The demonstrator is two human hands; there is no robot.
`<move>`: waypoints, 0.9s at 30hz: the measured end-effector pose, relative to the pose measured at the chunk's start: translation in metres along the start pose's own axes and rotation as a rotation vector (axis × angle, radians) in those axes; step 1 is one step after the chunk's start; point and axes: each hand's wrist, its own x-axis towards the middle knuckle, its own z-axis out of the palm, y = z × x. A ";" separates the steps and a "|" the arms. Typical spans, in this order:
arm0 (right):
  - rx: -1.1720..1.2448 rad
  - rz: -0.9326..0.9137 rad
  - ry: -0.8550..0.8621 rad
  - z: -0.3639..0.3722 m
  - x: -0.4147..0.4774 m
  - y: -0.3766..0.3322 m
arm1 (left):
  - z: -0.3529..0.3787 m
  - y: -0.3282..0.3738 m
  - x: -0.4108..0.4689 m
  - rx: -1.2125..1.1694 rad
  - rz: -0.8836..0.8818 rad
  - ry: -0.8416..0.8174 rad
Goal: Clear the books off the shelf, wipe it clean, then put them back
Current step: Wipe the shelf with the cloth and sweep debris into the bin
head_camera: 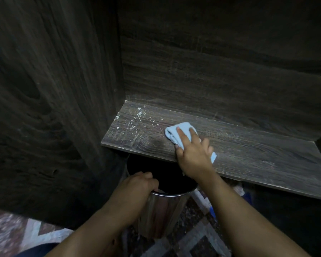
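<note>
A dark wood-grain shelf [258, 153] runs from centre to right, bare of books, with white dust specks [137, 117] near its left back corner. My right hand [193, 154] presses a folded light blue cloth [176, 132] flat on the shelf near the front edge, fingers straight over it. My left hand [137, 184] grips the rim of a round metal bin [163, 210] held just under the shelf's front edge. No books are in view.
A tall dark wooden side panel [54, 108] walls off the left, and a matching back panel [220, 71] stands behind the shelf. A patterned floor [193, 243] lies below. Some small items [239, 190] sit in shadow under the shelf, at right.
</note>
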 end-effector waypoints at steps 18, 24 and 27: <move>0.075 0.034 -0.032 -0.006 0.036 0.010 | -0.013 -0.013 -0.011 -0.005 -0.080 0.003; 0.111 -0.165 -0.065 0.000 0.024 -0.004 | -0.010 -0.019 -0.012 0.039 -0.091 0.018; 0.167 -0.252 -0.041 0.003 0.013 -0.008 | -0.005 -0.026 -0.015 0.118 -0.067 0.074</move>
